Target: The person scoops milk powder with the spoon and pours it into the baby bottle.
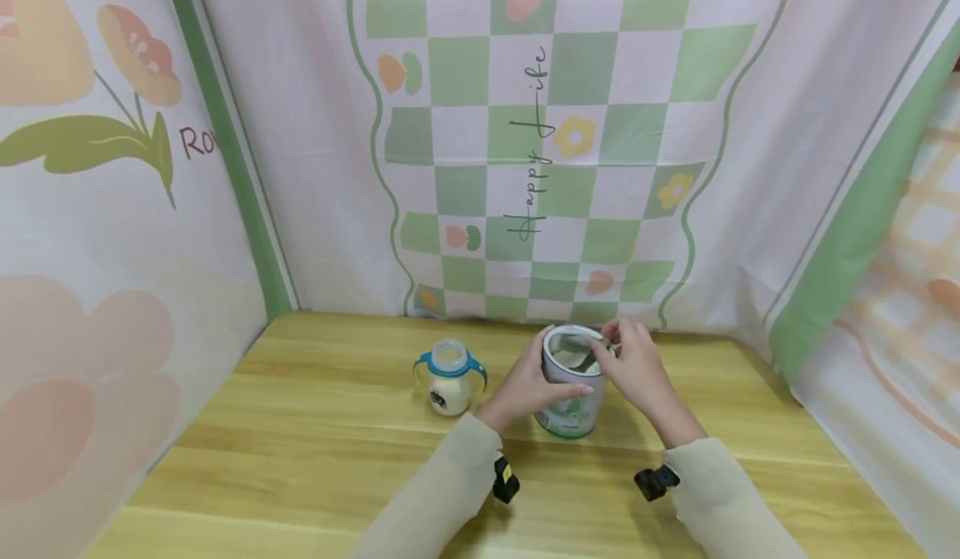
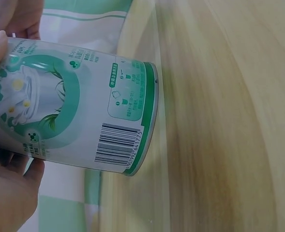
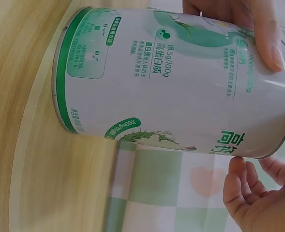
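Observation:
A white and green milk powder can (image 1: 572,409) stands upright on the table with its top uncovered. My left hand (image 1: 527,382) grips its side, thumb across the front. My right hand (image 1: 636,363) is at the can's right rim, thumb at the inner edge and curled fingers outside. Something dark shows inside, too unclear to name. In the left wrist view the can's barcode side (image 2: 74,101) faces the camera. In the right wrist view, bent fingers (image 3: 240,186) sit beside the rim. To the left stands a baby bottle (image 1: 450,392) with blue handles and pale contents.
The wooden table (image 1: 300,459) ends at a hanging cloth (image 1: 461,138) with green and white checks. More printed cloth (image 1: 75,234) hangs at the left, and another curtain (image 1: 892,292) at the right. A black wrist camera (image 1: 657,481) hangs from the right sleeve.

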Available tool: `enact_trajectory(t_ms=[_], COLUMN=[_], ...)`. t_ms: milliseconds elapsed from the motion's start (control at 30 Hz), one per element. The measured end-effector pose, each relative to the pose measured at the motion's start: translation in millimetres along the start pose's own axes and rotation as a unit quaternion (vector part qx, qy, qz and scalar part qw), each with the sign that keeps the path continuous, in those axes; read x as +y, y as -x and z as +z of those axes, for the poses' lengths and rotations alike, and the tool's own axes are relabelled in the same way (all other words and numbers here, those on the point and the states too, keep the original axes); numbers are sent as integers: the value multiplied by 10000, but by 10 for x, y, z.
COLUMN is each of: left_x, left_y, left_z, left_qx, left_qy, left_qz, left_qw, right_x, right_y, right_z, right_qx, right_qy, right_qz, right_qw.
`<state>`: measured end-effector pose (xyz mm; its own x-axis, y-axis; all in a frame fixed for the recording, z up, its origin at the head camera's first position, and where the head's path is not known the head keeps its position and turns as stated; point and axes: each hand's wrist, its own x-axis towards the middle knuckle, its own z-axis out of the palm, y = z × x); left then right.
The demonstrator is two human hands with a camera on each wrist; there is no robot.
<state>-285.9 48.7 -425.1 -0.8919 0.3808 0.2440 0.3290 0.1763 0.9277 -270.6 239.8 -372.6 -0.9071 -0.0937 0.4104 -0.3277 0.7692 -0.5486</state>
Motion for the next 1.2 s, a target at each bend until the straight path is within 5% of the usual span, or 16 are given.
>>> enact_trajectory(t_ms=[767,1200], left_x=[31,117], left_y=[-3,-28], left_z=[25,-84], left_qx=[48,-315], left_qy=[-76,-248], left_qz=[-137,6], left_qw=[9999,9992], right_x=[36,58], right_y=[80,97], right_z=[-1,-13], right_qx=[-207,-365], right_qy=[-938,-862], right_qz=[532,181], right_qw=[9940,9954])
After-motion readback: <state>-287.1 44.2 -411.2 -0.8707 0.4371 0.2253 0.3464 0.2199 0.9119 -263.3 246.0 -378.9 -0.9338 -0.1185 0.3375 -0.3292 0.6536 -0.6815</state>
